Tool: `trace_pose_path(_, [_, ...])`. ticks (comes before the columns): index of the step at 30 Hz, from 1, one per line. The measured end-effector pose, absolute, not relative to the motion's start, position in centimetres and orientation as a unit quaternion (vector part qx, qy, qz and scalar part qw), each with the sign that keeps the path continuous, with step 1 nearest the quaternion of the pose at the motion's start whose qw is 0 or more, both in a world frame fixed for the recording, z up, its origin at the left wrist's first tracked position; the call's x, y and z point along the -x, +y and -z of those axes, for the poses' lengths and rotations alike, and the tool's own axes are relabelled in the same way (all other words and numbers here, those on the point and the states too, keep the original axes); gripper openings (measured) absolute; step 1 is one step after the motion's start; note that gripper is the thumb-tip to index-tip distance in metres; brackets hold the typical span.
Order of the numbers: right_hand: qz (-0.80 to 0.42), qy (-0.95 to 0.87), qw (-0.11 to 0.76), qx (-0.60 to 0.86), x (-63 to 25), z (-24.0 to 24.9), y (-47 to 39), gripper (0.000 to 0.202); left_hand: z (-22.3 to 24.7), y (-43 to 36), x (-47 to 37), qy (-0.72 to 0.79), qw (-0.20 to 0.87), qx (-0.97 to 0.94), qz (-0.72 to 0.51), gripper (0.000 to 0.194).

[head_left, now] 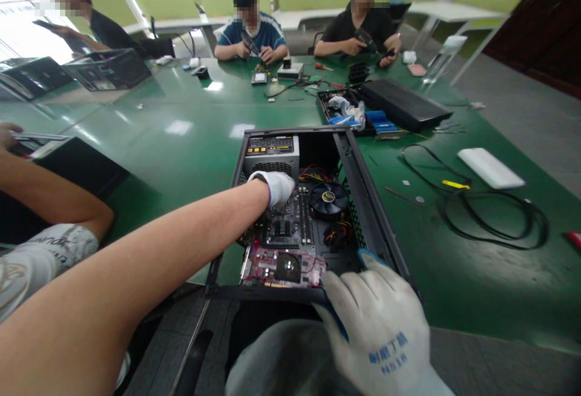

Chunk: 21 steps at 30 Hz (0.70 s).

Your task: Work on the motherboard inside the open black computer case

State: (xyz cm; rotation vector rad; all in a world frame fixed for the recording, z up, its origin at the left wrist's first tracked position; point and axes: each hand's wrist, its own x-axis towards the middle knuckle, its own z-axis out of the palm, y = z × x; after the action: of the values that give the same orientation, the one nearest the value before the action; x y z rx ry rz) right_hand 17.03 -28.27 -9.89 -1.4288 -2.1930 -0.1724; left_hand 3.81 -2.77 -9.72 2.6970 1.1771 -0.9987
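Note:
An open black computer case [376, 214] lies at the table's near edge. Inside are a power supply [272, 152], a motherboard [290, 220], a round black fan [328, 200] and a red card [267, 266]. My left hand [278, 190], in a white glove, reaches in beside the power supply, over the upper part of the motherboard; its fingers are hidden. My right hand [376, 317], in a grey-white glove with blue edges, is wrapped round the near right corner of the case frame, close to the card's right end.
A tray of gloves and parts [347, 111] and a black panel [403, 104] lie beyond the case. Coiled black cable [494, 238] and a white block [491, 168] are to the right. People sit across the table; another person's arm [49, 187] is at left.

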Motion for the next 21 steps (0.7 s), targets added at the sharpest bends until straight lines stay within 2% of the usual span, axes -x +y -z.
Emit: trace_pose_path(21, [0.069,-0.809,0.255,0.525,-17.07,9.8,-28.21,0.018,10.6,-2.81,-4.1,0.365,0.015,-0.872,0.326,0.06])
